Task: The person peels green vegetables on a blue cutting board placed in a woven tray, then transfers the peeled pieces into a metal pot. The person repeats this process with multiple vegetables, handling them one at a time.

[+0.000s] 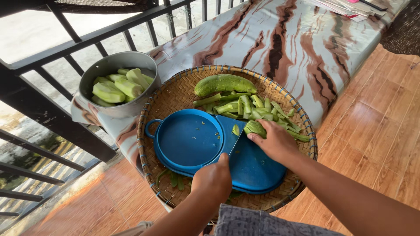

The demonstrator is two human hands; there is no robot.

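Observation:
My left hand [213, 178] is shut on the handle of a knife [231, 136], whose blade points away from me over a blue board [256, 170]. A short green cucumber piece [255, 128] lies at the board's far edge, and my right hand [274, 140] presses down on it just right of the blade. A small slice [236, 130] rests beside the blade. Left of the knife sits a round blue plate [188, 139] with a loop handle. All of this lies in a round woven tray [175, 98].
A whole cucumber [224, 84] and several green peel strips [249, 107] lie at the tray's far side. A metal pot [114, 65] of peeled cucumbers stands at the left. The table [280, 39] has a marbled cover. A dark railing [52, 118] runs along the left.

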